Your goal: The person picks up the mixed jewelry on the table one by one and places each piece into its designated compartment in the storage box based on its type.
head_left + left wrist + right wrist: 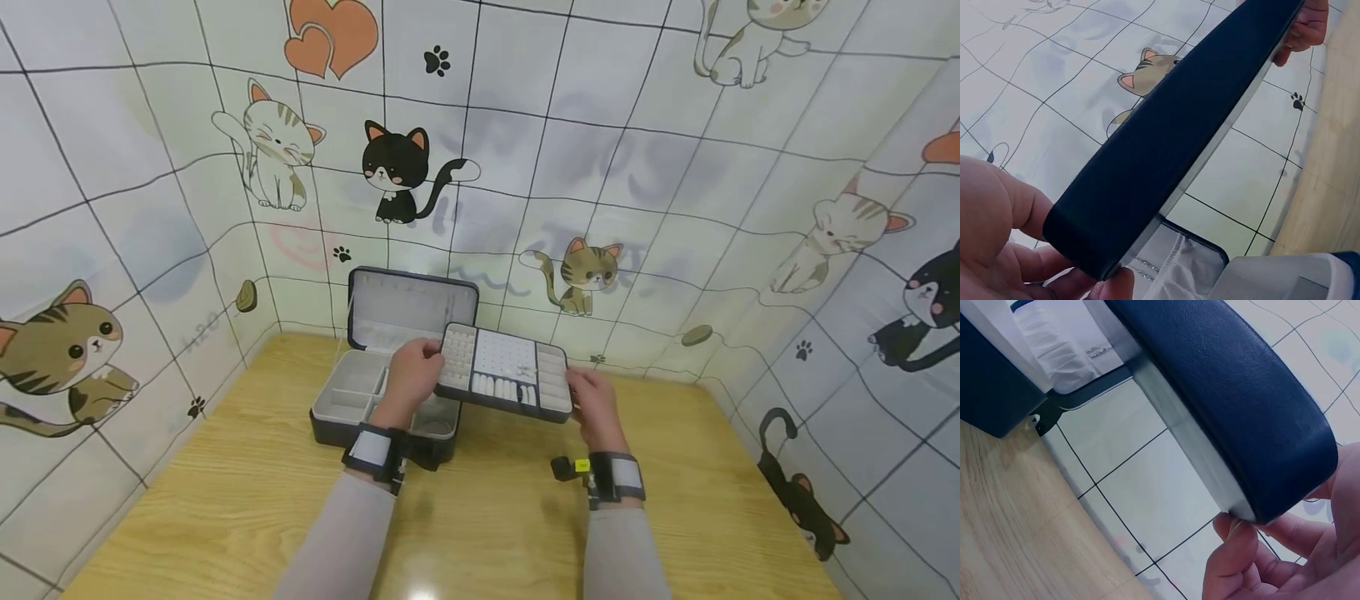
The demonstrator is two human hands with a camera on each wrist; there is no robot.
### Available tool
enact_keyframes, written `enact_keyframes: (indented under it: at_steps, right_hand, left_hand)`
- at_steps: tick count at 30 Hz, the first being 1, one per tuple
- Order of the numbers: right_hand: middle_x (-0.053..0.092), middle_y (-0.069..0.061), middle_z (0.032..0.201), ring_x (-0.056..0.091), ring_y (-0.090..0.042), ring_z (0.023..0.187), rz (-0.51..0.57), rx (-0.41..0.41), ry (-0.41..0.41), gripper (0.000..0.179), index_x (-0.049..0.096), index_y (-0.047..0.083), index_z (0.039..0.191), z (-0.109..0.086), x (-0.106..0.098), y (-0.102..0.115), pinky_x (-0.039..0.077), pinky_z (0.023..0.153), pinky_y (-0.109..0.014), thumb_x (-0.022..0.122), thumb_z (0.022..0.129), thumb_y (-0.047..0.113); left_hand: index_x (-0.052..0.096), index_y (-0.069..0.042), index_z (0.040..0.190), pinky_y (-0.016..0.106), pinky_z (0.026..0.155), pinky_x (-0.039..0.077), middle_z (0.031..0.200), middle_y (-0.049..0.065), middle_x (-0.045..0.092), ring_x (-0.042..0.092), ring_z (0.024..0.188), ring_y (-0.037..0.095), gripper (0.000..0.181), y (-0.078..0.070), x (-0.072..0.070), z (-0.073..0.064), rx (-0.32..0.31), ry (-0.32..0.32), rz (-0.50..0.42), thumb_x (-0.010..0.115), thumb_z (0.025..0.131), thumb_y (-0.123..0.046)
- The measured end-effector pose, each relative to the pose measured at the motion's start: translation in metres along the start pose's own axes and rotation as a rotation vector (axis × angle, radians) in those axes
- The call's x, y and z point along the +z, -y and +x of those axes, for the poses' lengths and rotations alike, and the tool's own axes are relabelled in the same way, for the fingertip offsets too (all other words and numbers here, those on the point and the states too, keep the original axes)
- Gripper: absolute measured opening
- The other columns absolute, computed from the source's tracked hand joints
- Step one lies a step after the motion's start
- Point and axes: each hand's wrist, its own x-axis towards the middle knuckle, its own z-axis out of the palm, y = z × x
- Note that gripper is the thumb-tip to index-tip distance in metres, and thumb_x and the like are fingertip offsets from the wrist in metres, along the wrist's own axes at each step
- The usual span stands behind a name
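A dark-edged jewelry tray [517, 407] is held up in the air, tilted toward me, by both hands. My left hand [411, 379] grips its left end; in the left wrist view thumb and fingers bend round the dark side wall [1166, 137]. On the tray's right end, my right hand [596, 406] pinches the edge, fingertips under it in the right wrist view. The tray has pale ring rolls, a dotted middle panel with small pieces on it, and side sections. Behind and left stands the open jewelry box [341, 432], its lid [412, 308] raised, partly hidden by my left hand.
The box's light inside is split by dividers [351, 397]. Both stand on a wooden table [510, 517]. A cat-patterned tiled sheet [510, 167] rises behind and at both sides. Each wrist wears a strap [618, 475] with a small camera.
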Motion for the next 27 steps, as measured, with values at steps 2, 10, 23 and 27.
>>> enact_keyframes:
  at_steps: [2, 10, 23, 27]
  right_hand:
    - [0.064, -0.008, 0.122, 0.062, -0.018, 0.100, 0.006, -0.008, 0.000, 0.041, 0.064, 0.004, 0.138, 0.001, -0.001, 0.000, 0.057, 0.078, -0.025, 0.057, 0.109, 0.032]
    - [0.064, -0.006, 0.118, 0.062, -0.017, 0.098, 0.004, -0.033, -0.007, 0.039, 0.067, 0.004, 0.135, 0.002, -0.003, -0.004, 0.058, 0.076, -0.025, 0.057, 0.109, 0.032]
    - [0.063, -0.006, 0.123, 0.060, -0.017, 0.101, 0.022, -0.006, -0.016, 0.043, 0.064, 0.007, 0.142, 0.002, 0.002, -0.004, 0.056, 0.077, -0.024, 0.058, 0.109, 0.033]
    - [0.062, -0.009, 0.130, 0.061, -0.018, 0.105, 0.018, -0.010, -0.016, 0.043, 0.063, 0.007, 0.143, 0.003, 0.005, -0.004, 0.057, 0.079, -0.024, 0.059, 0.109, 0.032]
  left_hand:
    - [0.066, -0.002, 0.136, 0.050, 0.103, 0.054, 0.135, 0.018, 0.068, 0.064, 0.122, 0.034, 0.039, 0.001, 0.001, 0.000, -0.009, 0.005, 0.001, 0.057, 0.102, -0.020]
    - [0.065, 0.000, 0.135, 0.049, 0.097, 0.057, 0.130, 0.018, 0.069, 0.065, 0.116, 0.034, 0.039, 0.006, 0.004, -0.005, 0.051, 0.019, 0.067, 0.057, 0.102, -0.018]
    - [0.066, 0.001, 0.133, 0.046, 0.092, 0.057, 0.125, 0.018, 0.071, 0.066, 0.110, 0.030, 0.039, 0.016, -0.001, -0.009, 0.105, 0.032, 0.125, 0.058, 0.100, -0.019]
    - [0.066, 0.001, 0.133, 0.047, 0.093, 0.057, 0.124, 0.018, 0.071, 0.065, 0.108, 0.031, 0.038, 0.020, -0.004, -0.013, 0.102, 0.042, 0.133, 0.059, 0.101, -0.019]
